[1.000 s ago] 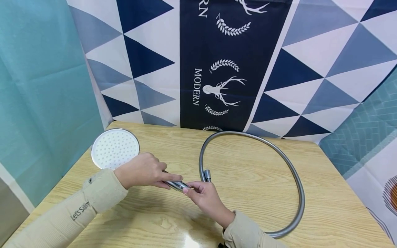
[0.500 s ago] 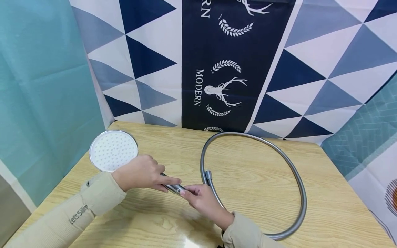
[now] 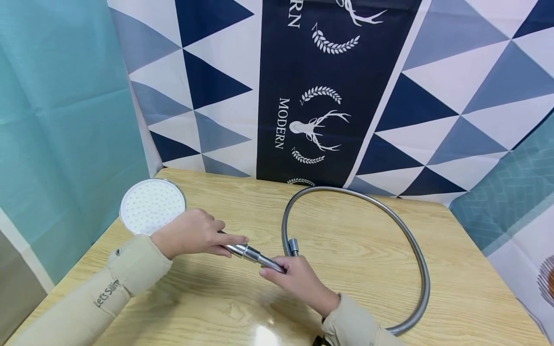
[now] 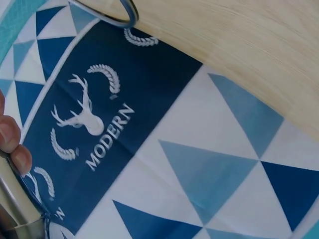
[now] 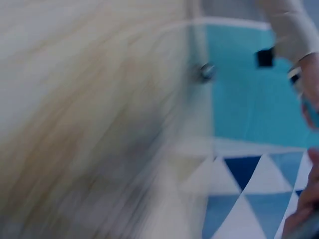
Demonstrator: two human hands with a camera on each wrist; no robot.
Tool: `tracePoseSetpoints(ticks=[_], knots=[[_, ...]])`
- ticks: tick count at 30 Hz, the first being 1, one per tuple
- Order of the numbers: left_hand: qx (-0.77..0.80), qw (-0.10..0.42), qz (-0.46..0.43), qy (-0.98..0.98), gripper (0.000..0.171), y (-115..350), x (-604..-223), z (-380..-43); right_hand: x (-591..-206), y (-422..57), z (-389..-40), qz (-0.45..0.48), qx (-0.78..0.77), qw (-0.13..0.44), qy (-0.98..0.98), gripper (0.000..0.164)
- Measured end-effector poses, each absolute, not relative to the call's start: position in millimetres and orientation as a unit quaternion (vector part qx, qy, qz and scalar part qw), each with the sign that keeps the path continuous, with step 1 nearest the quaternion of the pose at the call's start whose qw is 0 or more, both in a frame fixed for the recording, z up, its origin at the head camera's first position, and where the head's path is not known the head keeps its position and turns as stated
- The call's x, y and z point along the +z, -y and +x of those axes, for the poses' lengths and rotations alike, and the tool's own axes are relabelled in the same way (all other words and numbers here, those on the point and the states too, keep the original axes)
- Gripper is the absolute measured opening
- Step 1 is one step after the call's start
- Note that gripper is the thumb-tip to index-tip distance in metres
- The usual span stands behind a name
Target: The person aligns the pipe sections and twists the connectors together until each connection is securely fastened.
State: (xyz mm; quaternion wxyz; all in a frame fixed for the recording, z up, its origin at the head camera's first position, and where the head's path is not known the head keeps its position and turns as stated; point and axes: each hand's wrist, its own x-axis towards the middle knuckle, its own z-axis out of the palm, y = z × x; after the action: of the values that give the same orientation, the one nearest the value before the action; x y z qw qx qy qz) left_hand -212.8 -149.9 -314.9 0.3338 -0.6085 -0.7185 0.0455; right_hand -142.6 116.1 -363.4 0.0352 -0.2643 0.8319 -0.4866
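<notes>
A round shower head [image 3: 151, 204] with a white nozzle face and chrome rim is at the left in the head view. My left hand [image 3: 192, 234] grips its chrome handle [image 3: 233, 249], index finger laid along it. At the handle's lower end sits the metal connector [image 3: 251, 253] of a grey shower hose [image 3: 421, 274]; handle and connector meet in line. Just below that joint my right hand [image 3: 300, 281] pinches the hose between thumb and fingers. The left wrist view catches only some left fingers [image 4: 12, 137] beside the handle. Blur covers much of the right wrist view.
The hose loops over the wooden table [image 3: 346, 269], its other end fitting [image 3: 293, 246] lying behind my right hand. A patterned cloth [image 3: 220, 96] hangs along the back edge, and a teal cloth [image 3: 65, 120] hangs at the left.
My right hand has slid off the connector, right and down along the hose, so the joint now shows. My left hand still grips the handle. The head view has shifted slightly.
</notes>
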Motion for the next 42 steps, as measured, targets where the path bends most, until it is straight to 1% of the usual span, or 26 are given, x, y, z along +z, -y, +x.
tracePoseSetpoints(ticks=[3, 4, 6, 8, 10, 11, 12, 13, 17, 22, 29, 31, 32, 34, 38, 42], knots=[[0.042, 0.353, -0.609, 0.709, 0.038, 153, -314, -208, -372, -134, -146, -0.355, -0.410, 0.015, -0.840, 0.018], [0.045, 0.360, -0.610, 0.704, 0.038, 153, -313, -206, -374, -140, -147, -0.384, -0.376, 0.010, -0.843, 0.016], [0.053, 0.375, -0.611, 0.695, 0.036, 153, -311, -203, -374, -151, -150, -0.425, -0.316, 0.018, -0.848, 0.011], [0.062, 0.385, -0.608, 0.692, 0.035, 153, -309, -201, -371, -160, -151, -0.442, -0.269, 0.045, -0.854, 0.007], [0.068, 0.390, -0.602, 0.693, 0.035, 153, -306, -201, -368, -166, -152, -0.448, -0.232, 0.066, -0.861, 0.010], [0.068, 0.391, -0.600, 0.694, 0.034, 154, -305, -201, -367, -168, -152, -0.449, -0.218, 0.069, -0.864, 0.007], [0.068, 0.391, -0.599, 0.695, 0.034, 155, -305, -202, -366, -169, -152, -0.448, -0.205, 0.066, -0.868, 0.008], [0.067, 0.389, -0.599, 0.697, 0.034, 156, -304, -202, -366, -169, -152, -0.450, -0.191, 0.055, -0.871, 0.008], [0.073, 0.387, -0.602, 0.695, 0.035, 160, -300, -203, -367, -164, -150, -0.445, -0.143, -0.029, -0.883, 0.013], [0.101, 0.425, -0.581, 0.686, 0.040, 168, -288, -205, -371, -149, -152, -0.403, -0.103, -0.133, -0.900, 0.019], [0.093, 0.468, -0.538, 0.695, 0.036, 181, -286, -202, -370, -130, -173, -0.344, -0.071, -0.298, -0.887, 0.023], [0.077, 0.474, -0.520, 0.706, 0.036, 187, -290, -207, -369, -125, -180, -0.334, -0.073, -0.334, -0.879, 0.022], [0.067, 0.474, -0.514, 0.711, 0.037, 190, -293, -211, -369, -123, -183, -0.330, -0.076, -0.340, -0.877, 0.022], [0.045, 0.464, -0.512, 0.721, 0.039, 196, -302, -220, -370, -121, -185, -0.324, -0.078, -0.332, -0.882, 0.022], [0.005, 0.427, -0.528, 0.734, 0.044, 204, -328, -230, -377, -118, -178, -0.318, -0.075, -0.271, -0.906, 0.022], [-0.007, 0.407, -0.527, 0.746, 0.045, 212, -347, -234, -381, -113, -171, -0.314, -0.078, -0.228, -0.918, 0.020]])
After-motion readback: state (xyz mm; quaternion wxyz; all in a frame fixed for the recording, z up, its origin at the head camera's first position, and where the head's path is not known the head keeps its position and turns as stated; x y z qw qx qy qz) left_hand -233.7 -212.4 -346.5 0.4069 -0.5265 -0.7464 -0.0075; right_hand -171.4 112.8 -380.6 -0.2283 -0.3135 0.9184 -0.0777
